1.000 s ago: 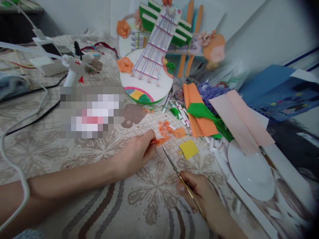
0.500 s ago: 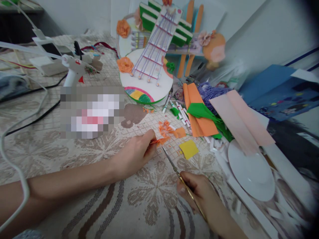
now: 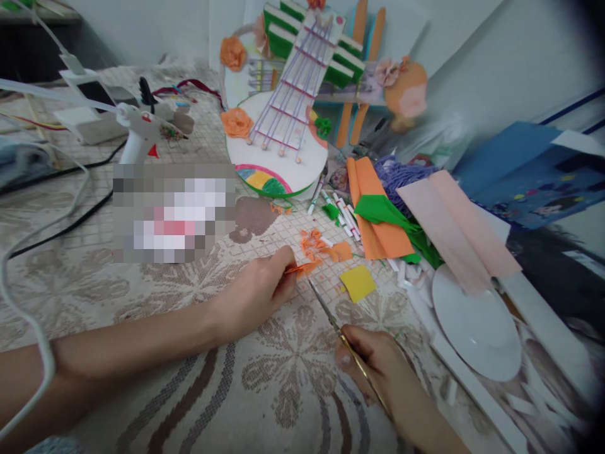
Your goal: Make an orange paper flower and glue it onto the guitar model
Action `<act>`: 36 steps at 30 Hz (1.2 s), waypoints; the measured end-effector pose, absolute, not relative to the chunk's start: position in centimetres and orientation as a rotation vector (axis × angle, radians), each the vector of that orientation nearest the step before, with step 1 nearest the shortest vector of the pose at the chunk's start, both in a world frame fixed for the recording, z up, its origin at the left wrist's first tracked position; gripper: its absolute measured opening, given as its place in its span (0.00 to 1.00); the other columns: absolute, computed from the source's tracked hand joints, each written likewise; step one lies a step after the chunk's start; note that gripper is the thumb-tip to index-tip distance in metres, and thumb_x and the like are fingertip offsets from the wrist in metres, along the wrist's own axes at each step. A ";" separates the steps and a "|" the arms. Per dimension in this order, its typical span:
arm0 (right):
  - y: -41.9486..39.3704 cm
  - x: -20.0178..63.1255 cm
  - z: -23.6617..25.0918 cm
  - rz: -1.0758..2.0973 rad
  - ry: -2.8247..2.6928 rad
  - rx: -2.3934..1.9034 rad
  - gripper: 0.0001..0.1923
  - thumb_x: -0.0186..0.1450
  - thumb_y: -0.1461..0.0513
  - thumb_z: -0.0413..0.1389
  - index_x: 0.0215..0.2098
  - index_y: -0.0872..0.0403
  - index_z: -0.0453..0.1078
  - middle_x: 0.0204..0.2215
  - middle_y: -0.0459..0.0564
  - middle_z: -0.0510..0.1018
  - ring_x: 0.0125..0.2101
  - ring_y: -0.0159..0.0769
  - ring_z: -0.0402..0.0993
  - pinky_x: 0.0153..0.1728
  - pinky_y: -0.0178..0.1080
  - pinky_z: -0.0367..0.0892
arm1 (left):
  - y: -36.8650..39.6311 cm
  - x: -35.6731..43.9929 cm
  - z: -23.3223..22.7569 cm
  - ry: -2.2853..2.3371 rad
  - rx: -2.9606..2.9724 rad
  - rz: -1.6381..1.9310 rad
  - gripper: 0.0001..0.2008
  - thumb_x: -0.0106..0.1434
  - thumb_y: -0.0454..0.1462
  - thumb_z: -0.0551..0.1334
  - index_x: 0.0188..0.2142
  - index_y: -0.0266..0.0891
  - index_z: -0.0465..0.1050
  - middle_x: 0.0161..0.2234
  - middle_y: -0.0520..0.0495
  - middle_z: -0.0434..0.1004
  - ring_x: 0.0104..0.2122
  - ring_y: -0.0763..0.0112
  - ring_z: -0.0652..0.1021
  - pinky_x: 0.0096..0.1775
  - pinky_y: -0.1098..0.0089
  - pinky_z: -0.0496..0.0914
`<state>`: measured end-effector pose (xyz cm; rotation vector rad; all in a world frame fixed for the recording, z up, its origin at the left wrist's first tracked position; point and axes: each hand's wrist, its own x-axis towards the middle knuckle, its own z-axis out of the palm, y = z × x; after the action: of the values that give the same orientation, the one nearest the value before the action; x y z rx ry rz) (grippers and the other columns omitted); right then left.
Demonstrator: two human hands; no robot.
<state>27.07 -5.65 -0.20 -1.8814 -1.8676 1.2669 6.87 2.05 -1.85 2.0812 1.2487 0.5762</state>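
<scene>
My left hand [image 3: 265,280] pinches a piece of orange paper [image 3: 302,268] between thumb and fingers, low over the tablecloth. Scissors [image 3: 326,309] with gold-coloured handles are gripped in my right hand [image 3: 373,359]. Their tips point up and left, close to the orange paper; the blades look nearly closed. Orange paper scraps [image 3: 314,243] lie just beyond my left hand. To the right of the blade tips is a yellow paper square [image 3: 358,283].
Behind stands a paper guitar [image 3: 278,126] with purple strings. A white glue gun [image 3: 137,129] and cables are at the left. Folded orange paper [image 3: 378,221], felt pens [image 3: 347,217], purple yarn [image 3: 401,180] and a white plate [image 3: 472,340] lie to the right. A patch at left is blurred out.
</scene>
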 end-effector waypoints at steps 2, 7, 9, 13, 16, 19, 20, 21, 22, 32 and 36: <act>-5.6 27.1 -0.2 1.276 -1.864 -1.881 0.19 0.60 0.51 0.48 0.17 0.52 0.54 0.12 0.39 0.54 0.16 0.27 0.50 0.16 0.31 0.46 | 2.1 6.9 -1.8 1.239 2.088 0.568 0.04 0.62 0.34 0.49 0.30 0.40 0.55 0.21 0.55 0.64 0.20 0.75 0.66 0.24 0.73 0.57; -5.7 27.1 -0.1 1.303 -1.850 -1.894 0.19 0.60 0.51 0.48 0.18 0.52 0.54 0.13 0.40 0.53 0.17 0.28 0.50 0.17 0.31 0.46 | 2.1 6.8 -1.6 1.227 2.088 0.561 0.04 0.62 0.34 0.49 0.30 0.40 0.55 0.22 0.55 0.65 0.21 0.75 0.67 0.24 0.73 0.58; -5.8 27.1 -0.2 1.305 -1.854 -1.902 0.19 0.60 0.51 0.48 0.18 0.53 0.54 0.14 0.40 0.53 0.17 0.27 0.49 0.18 0.31 0.45 | 2.2 6.8 -1.5 1.220 2.080 0.552 0.04 0.62 0.34 0.48 0.31 0.40 0.55 0.22 0.54 0.65 0.21 0.75 0.68 0.25 0.73 0.58; -5.8 27.3 -0.4 1.316 -1.867 -1.905 0.19 0.60 0.50 0.48 0.18 0.53 0.54 0.14 0.40 0.53 0.17 0.28 0.50 0.18 0.31 0.45 | 2.2 6.8 -1.4 1.224 2.086 0.527 0.04 0.62 0.34 0.49 0.30 0.40 0.55 0.22 0.54 0.65 0.21 0.75 0.67 0.24 0.73 0.58; -5.7 27.3 -0.4 1.309 -1.881 -1.911 0.19 0.60 0.50 0.49 0.18 0.53 0.55 0.14 0.40 0.55 0.17 0.28 0.52 0.18 0.31 0.46 | 2.2 6.8 -1.4 1.231 2.094 0.534 0.04 0.62 0.34 0.49 0.30 0.40 0.55 0.22 0.55 0.65 0.21 0.75 0.67 0.25 0.73 0.58; -5.7 27.2 -0.1 1.292 -1.885 -1.906 0.19 0.60 0.50 0.49 0.18 0.53 0.54 0.14 0.40 0.54 0.17 0.28 0.51 0.19 0.31 0.46 | 2.2 6.8 -1.4 1.211 2.099 0.525 0.03 0.62 0.34 0.49 0.31 0.40 0.56 0.23 0.54 0.66 0.22 0.74 0.68 0.25 0.73 0.59; -5.7 27.1 -0.1 1.290 -1.884 -1.904 0.20 0.60 0.50 0.48 0.18 0.53 0.54 0.14 0.40 0.53 0.17 0.28 0.51 0.19 0.31 0.45 | 2.1 6.8 -1.5 1.214 2.100 0.533 0.03 0.62 0.34 0.49 0.31 0.40 0.56 0.23 0.54 0.66 0.22 0.74 0.68 0.25 0.73 0.59; -5.6 27.1 -0.1 1.291 -1.883 -1.901 0.20 0.60 0.50 0.48 0.18 0.53 0.54 0.14 0.40 0.53 0.18 0.28 0.50 0.18 0.31 0.45 | 2.1 6.8 -1.5 1.220 2.101 0.542 0.03 0.62 0.34 0.49 0.31 0.40 0.56 0.23 0.54 0.66 0.21 0.74 0.68 0.24 0.73 0.58; -5.6 27.1 -0.1 1.289 -1.884 -1.902 0.20 0.60 0.50 0.48 0.18 0.53 0.54 0.14 0.40 0.53 0.18 0.28 0.50 0.18 0.31 0.45 | 2.1 6.8 -1.5 1.221 2.102 0.546 0.03 0.62 0.34 0.48 0.31 0.40 0.56 0.23 0.54 0.66 0.21 0.74 0.68 0.24 0.73 0.58; -5.8 27.3 -0.2 1.312 -1.864 -1.903 0.17 0.60 0.53 0.48 0.18 0.52 0.54 0.14 0.40 0.54 0.17 0.28 0.50 0.18 0.31 0.45 | 2.2 6.7 -1.1 1.213 2.094 0.525 0.03 0.62 0.34 0.49 0.31 0.40 0.56 0.22 0.54 0.65 0.21 0.75 0.67 0.24 0.73 0.58; -5.9 27.4 -0.3 1.316 -1.885 -1.904 0.18 0.59 0.52 0.48 0.18 0.53 0.54 0.15 0.40 0.53 0.18 0.28 0.50 0.18 0.31 0.45 | 2.2 6.7 -1.0 1.211 2.094 0.507 0.04 0.62 0.34 0.49 0.30 0.40 0.55 0.23 0.54 0.65 0.22 0.75 0.67 0.25 0.73 0.58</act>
<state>27.37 -5.90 -0.33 -1.9037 -1.8850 1.3165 6.71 2.25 -0.98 2.0939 1.2114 0.5071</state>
